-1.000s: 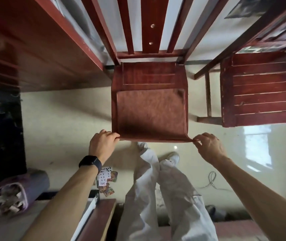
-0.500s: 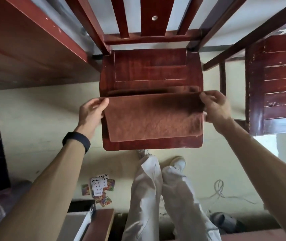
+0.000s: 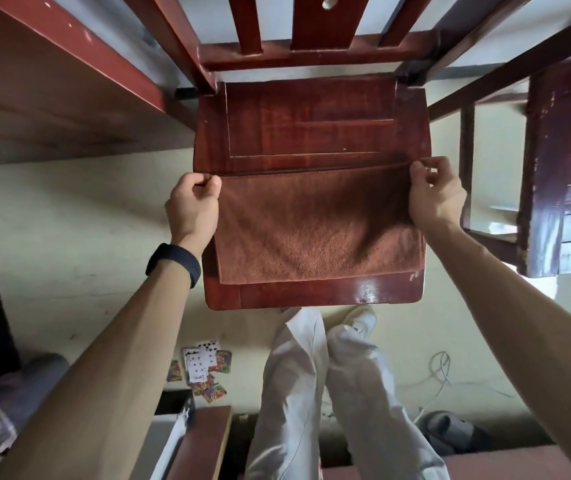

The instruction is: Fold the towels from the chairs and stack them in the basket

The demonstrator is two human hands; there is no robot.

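Towel (image 3: 315, 230) lies doubled on the chair seat (image 3: 312, 126), its far corners pinched by the left hand (image 3: 192, 206) and right hand (image 3: 435, 195), probably so the edges line up squarely before the next fold.

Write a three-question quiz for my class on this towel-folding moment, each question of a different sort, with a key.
1. True or false: the brown towel rests on the chair seat.
2. How do the left hand and right hand meet the towel?
A) each pinches a corner of its far edge
B) both press flat on its middle
C) neither touches it
3. Short answer: which wrist wears the black band?

Key: 1 true; 2 A; 3 the left.
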